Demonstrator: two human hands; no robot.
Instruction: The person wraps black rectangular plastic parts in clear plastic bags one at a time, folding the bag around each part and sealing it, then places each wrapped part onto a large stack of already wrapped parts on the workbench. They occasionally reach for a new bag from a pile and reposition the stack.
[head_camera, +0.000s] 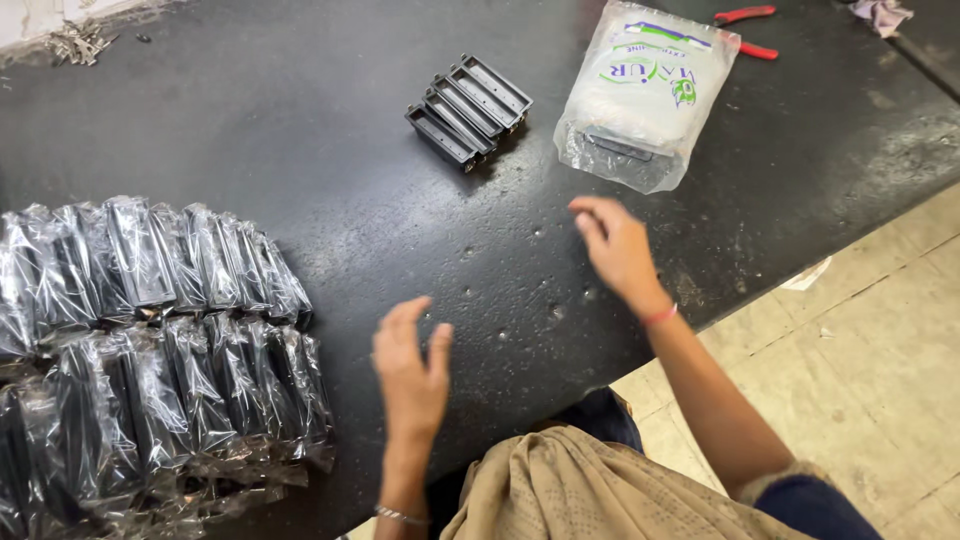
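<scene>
Both our hands are empty, fingers loosely spread: left hand (412, 365) and right hand (615, 245) hover over the black table (300, 120). Nearest the right: clear plastic bag (645, 95), beside it four bare black plastic trays (470, 110). Bagged trays (150, 350) stacked left. Red-handled pliers (748, 30) behind the bag.

I see blk worktop (330, 130), speckled w/ pale flecks. Blk plastic trays (469, 108), plain. Wrapped pieces (150, 330): blk under clear glossy film. Plastic bag (645, 90): clear/whitish, green + purple print. Pliers (748, 30): red handles. Right hand (618, 250): pink-red wrist band. Left hand (412, 375): silver bangle. Cloth on lap (580, 495): tan, fine dotted pattern. Floor (870, 340): beige tiles.
</scene>
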